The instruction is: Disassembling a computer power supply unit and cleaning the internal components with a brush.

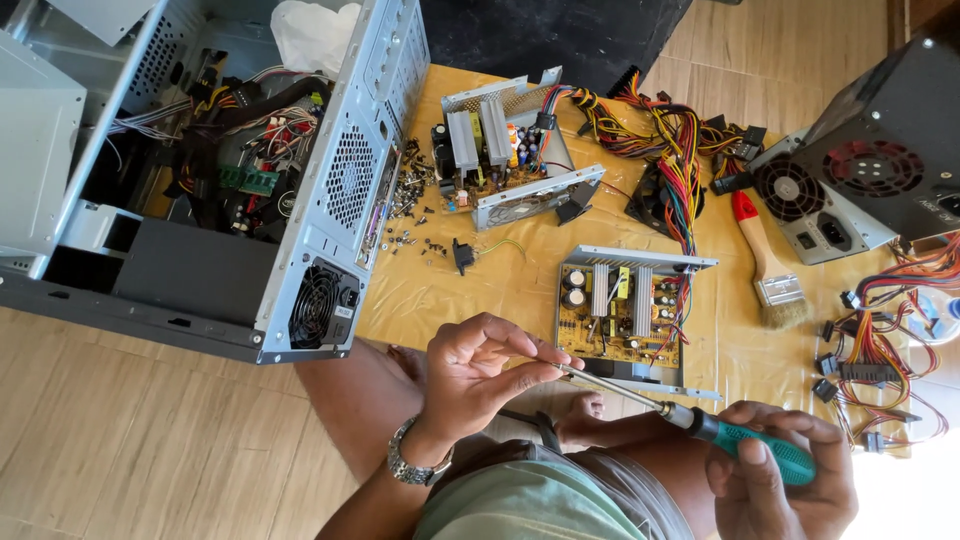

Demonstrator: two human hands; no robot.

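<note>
The screwdriver [700, 425] has a teal-green handle with a black collar and a silver shaft. The open power supply board [620, 315] is mustard yellow with silver heat sinks and black capacitors. Its wire bundle [680, 150] mixes red, yellow, orange and black. The computer case [340, 180] is pale grey steel with perforated dot-pattern panels. A brush [765, 260] shows a red-and-wood handle and cream bristles. The sheet under the parts [500, 270] is glossy golden yellow; the floor [130, 430] is tan, wood-grained tile.
</note>
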